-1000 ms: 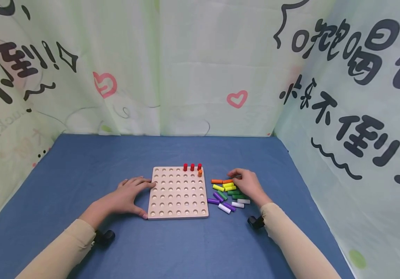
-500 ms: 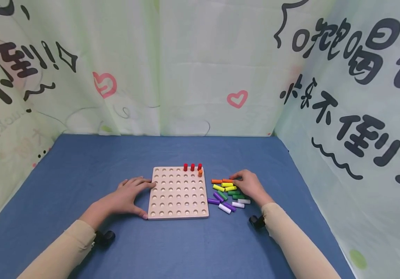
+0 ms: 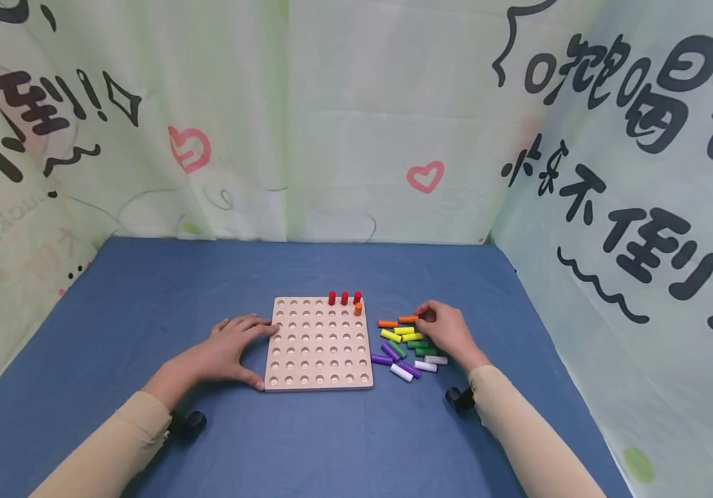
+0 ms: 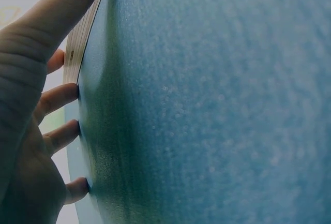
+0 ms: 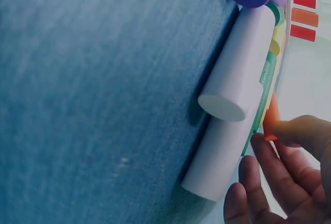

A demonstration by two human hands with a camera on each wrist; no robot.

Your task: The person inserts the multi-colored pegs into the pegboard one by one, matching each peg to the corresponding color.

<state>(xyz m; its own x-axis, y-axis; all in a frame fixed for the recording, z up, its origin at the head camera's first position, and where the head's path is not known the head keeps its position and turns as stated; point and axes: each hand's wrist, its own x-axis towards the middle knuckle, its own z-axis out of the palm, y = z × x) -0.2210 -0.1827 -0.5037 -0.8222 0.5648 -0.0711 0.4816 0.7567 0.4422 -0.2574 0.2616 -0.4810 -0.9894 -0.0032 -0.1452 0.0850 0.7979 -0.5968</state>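
Note:
A light wooden peg board (image 3: pixel 326 357) with rows of round holes lies flat on the table. Three red pegs (image 3: pixel 344 298) stand along its back edge at the right, with one orange peg (image 3: pixel 358 310) just in front of them. My left hand (image 3: pixel 229 349) touches the board's left side, thumb at the near corner and fingers spread; the left wrist view shows the board's layered edge (image 4: pixel 76 53) by the fingers. My right hand (image 3: pixel 446 328) pinches another orange peg (image 5: pixel 271 115) between thumb and finger, at the back of the loose pegs.
Beside the board's right edge lie loose pegs: one orange (image 3: pixel 388 324), several yellow (image 3: pixel 413 337), green (image 3: pixel 418 344), purple (image 3: pixel 382 360) and white (image 3: pixel 402 373). Blue cloth (image 3: pixel 306 449) covers the table. A printed curtain (image 3: pixel 356 138) encloses its back and sides.
My right hand has shifted slightly right, and the orange peg it pinches has lifted and drawn apart from the other loose orange peg. The left hand stays at the board.

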